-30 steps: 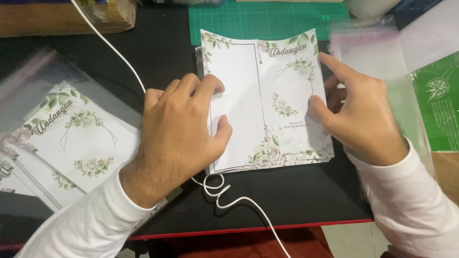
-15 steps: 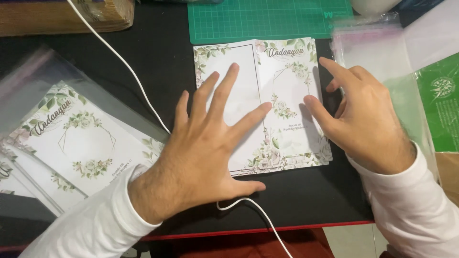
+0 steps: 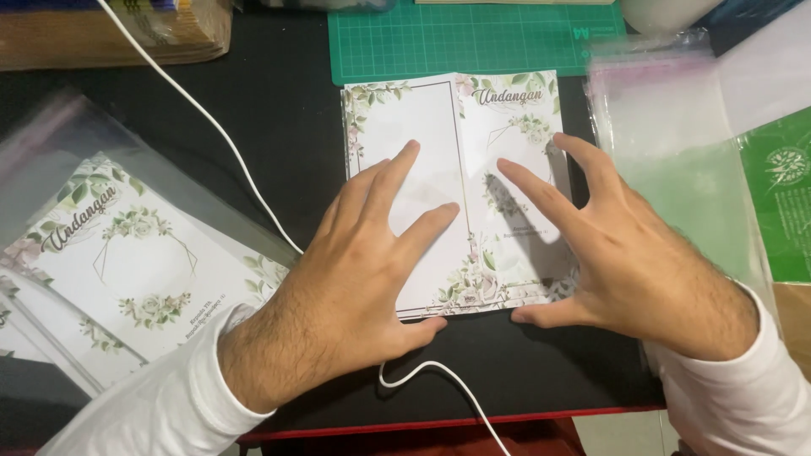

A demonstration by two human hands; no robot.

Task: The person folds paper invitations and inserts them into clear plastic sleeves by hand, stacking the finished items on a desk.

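1. Left hand (image 3: 355, 279), fingers spread, lies flat on the floral card (image 3: 456, 190); half a second ago it reached further across, and has since slid back.
2. Right hand (image 3: 634, 253), fingers apart, presses the card's right half, holding nothing.
3. The card sits flatter, mid-table, before the green cutting mat (image 3: 473, 38).

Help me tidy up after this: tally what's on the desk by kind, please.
Folded floral card under the hands: 1
Bagged floral cards at the left: at least 2
Clear plastic sleeves, stack: 1
Green cutting mat: 1
White cable: 1
Green printed sheet: 1
Total: at least 7
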